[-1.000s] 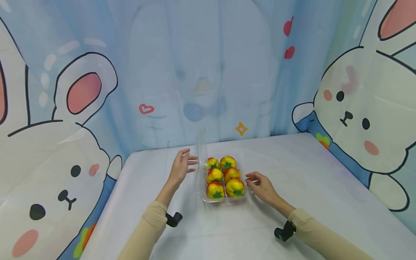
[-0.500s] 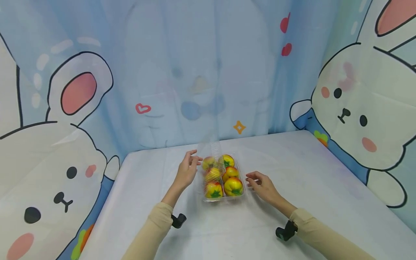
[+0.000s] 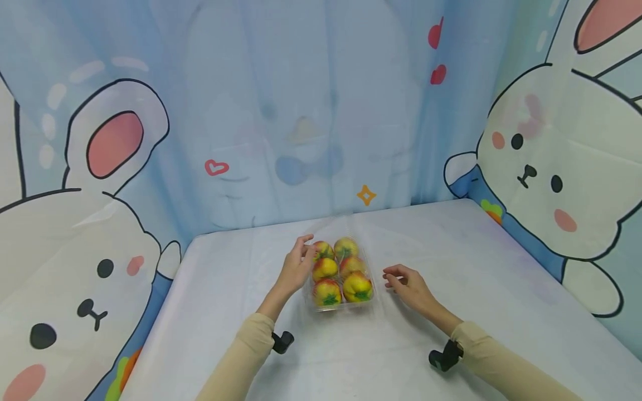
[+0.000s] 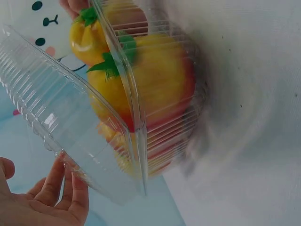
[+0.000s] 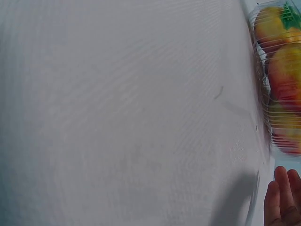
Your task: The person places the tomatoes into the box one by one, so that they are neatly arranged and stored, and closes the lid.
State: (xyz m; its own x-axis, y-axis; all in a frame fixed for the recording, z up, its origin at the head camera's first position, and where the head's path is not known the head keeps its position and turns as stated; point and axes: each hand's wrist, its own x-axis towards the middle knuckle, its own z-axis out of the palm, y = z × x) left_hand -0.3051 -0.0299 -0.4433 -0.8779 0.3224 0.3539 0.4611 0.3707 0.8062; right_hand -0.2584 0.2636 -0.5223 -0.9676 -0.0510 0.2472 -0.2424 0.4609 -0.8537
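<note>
A clear plastic clamshell box [image 3: 346, 307] lies on the white table, holding two rows of yellow-red fruits [image 3: 358, 287] with green leafy tops. Its hinged lid [image 4: 61, 101] slants above the fruits, partly lowered, as the left wrist view shows. The fingers of my left hand [image 3: 295, 268] touch the outside of this lid near its edge, without curling round it. To the right of the box, my right hand [image 3: 410, 288] hovers with loosely bent fingers, apart from the box and holding nothing.
White cloth covers the table [image 3: 341, 362]. Behind and at both sides hangs a blue curtain [image 3: 301, 83] printed with white rabbits. A small black device [image 3: 283, 342] sits at the left wrist, and another black device [image 3: 445, 356] at the right.
The lid has swung from upright on the left down over the fruits. My left hand has followed it rightward. The right hand stays nearly in place as the head view shifts slightly.
</note>
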